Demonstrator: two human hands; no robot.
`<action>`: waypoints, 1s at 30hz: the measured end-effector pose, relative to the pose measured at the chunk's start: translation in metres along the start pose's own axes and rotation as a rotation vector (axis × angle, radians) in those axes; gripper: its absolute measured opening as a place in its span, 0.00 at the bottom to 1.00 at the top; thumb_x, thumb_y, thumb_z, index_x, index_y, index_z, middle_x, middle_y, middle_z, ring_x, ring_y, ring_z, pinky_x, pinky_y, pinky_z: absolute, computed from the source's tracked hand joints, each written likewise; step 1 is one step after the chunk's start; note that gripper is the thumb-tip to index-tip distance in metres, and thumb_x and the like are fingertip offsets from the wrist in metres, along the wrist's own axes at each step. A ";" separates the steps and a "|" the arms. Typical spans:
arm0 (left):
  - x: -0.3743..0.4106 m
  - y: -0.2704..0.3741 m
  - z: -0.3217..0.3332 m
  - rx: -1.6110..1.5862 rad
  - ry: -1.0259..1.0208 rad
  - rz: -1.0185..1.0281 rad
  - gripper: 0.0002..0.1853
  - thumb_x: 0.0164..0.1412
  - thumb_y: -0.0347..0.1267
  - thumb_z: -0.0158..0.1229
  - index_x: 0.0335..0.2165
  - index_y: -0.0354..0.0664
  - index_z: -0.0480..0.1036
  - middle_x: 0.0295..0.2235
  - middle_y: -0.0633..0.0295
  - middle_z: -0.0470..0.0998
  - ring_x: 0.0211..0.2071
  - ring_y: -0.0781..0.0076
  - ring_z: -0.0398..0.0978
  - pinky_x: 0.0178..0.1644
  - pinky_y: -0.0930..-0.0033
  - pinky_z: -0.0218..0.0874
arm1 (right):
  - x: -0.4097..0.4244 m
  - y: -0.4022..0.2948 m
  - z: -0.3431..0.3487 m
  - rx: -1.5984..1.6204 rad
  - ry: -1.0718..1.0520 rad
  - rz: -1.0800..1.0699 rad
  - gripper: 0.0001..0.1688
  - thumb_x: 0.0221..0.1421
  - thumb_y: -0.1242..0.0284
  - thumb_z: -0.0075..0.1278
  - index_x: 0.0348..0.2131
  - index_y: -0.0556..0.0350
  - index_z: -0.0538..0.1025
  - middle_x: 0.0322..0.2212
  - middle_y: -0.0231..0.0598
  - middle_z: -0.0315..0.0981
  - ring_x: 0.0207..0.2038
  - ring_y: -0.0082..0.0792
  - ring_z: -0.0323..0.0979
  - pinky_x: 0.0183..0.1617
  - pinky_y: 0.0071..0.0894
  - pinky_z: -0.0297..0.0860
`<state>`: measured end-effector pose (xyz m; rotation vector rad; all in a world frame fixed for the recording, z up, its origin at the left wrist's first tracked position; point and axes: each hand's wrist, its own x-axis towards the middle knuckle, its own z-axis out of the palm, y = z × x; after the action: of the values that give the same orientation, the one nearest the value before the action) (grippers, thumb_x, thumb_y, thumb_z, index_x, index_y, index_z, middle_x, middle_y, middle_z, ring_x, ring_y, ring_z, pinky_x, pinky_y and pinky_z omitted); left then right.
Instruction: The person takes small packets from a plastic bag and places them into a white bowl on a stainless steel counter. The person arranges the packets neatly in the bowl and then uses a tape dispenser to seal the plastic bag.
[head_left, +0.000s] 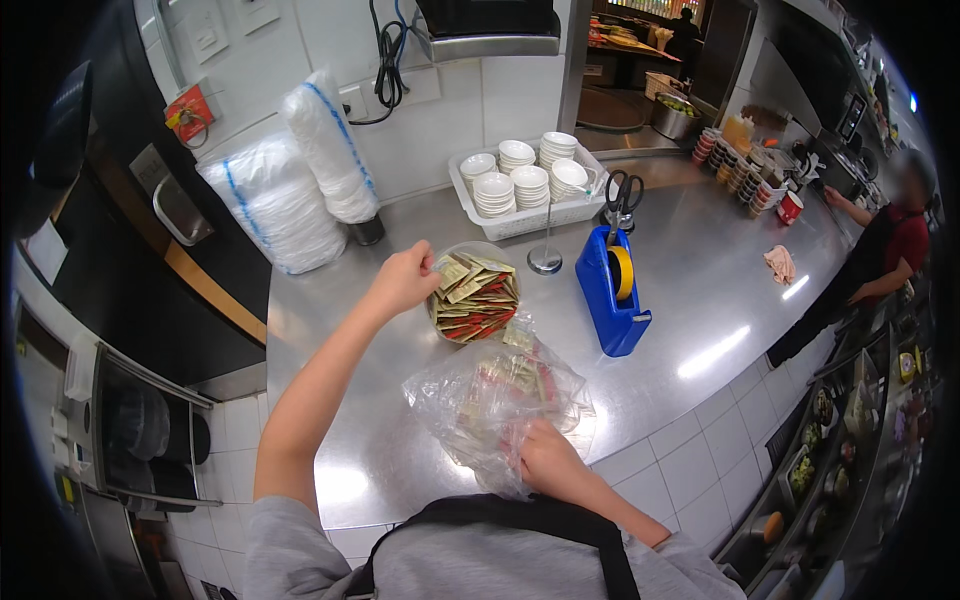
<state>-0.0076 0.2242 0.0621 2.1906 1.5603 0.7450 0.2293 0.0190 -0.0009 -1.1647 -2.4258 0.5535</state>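
My left hand (409, 277) is at the upper left rim of a round tub (517, 289), its fingers curled beside the packets; whether it pinches the rim or a packet is hidden. The tub is filled with small flat packets (474, 300), pale yellow-green and red, many standing on edge. In front of it a clear plastic bag (495, 390) lies on the steel counter, with more such packets showing through the film. My right hand (546, 456) grips the near end of this bag, which is bunched in the fingers. One packet (517, 334) shows at the bag's far end, close to the tub.
A blue tape dispenser (609, 300) with scissors (622, 196) stands right of the tub. Behind are a metal stand (544, 259) and a white basket (510, 225) of stacked small dishes. Plastic-wrapped stacks (277, 202) lean at the wall. A co-worker (889, 247) stands far right.
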 end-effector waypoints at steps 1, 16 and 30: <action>-0.001 0.001 -0.001 0.003 -0.002 -0.010 0.11 0.42 0.30 0.53 0.24 0.35 0.62 0.18 0.50 0.70 0.23 0.52 0.69 0.28 0.60 0.60 | -0.001 0.001 -0.001 -0.023 -0.118 0.050 0.13 0.48 0.68 0.47 0.31 0.61 0.72 0.31 0.49 0.70 0.36 0.48 0.68 0.40 0.40 0.64; -0.004 0.010 -0.001 0.036 0.016 0.043 0.10 0.42 0.29 0.52 0.24 0.35 0.61 0.17 0.53 0.68 0.20 0.56 0.68 0.27 0.63 0.59 | 0.066 0.053 -0.005 -0.135 0.109 0.473 0.38 0.44 0.55 0.49 0.49 0.62 0.60 0.41 0.57 0.62 0.45 0.53 0.62 0.48 0.41 0.60; -0.007 0.003 0.003 0.043 0.023 0.065 0.10 0.41 0.29 0.52 0.24 0.35 0.62 0.17 0.52 0.69 0.21 0.55 0.69 0.26 0.62 0.60 | 0.074 0.060 0.006 -0.292 -0.031 0.438 0.24 0.52 0.65 0.39 0.46 0.59 0.64 0.45 0.53 0.60 0.50 0.50 0.57 0.52 0.42 0.57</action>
<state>-0.0059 0.2168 0.0599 2.2812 1.5372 0.7653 0.2222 0.1118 -0.0229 -1.8447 -2.3345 0.3445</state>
